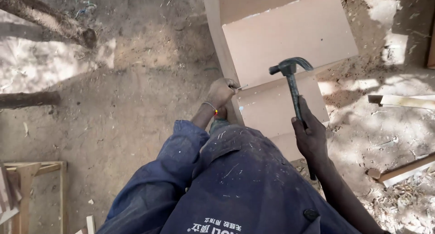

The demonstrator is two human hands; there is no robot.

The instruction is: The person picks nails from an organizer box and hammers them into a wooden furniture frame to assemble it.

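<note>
1. The sandy ground is lying all around, strewn with shavings and chips; it is spreading out to the left of the left hand's fingers and beyond the right hand's fingers too.
2. The tan board piece, a stepped assembly of flat panels, is standing on that ground just ahead of both sets of fingers, with its curved side panel running up from the left fingers.
3. The person's blue work jacket, dusted with sawdust, is filling the space below both hands.
4. A rough branch is lying well to the left of the left fingers, a wooden frame is sitting low on that side, and pale offcut strips are lying to the right of the right fingers.
5. The right hand is gripping the claw hammer low on its handle, fingers wrapped tight around it, the head raised above them and hanging over the panels.
6. The left hand is pinching what looks like a nail, fingers closed together on it, its tip meeting the panel edge just to the right of them.
7. Judging from this, a slanted or mistimed blow could be landing on the left fingers, since they are sitting so close to the nail; a glancing strike could also be bending it or denting the thin panel.
</note>
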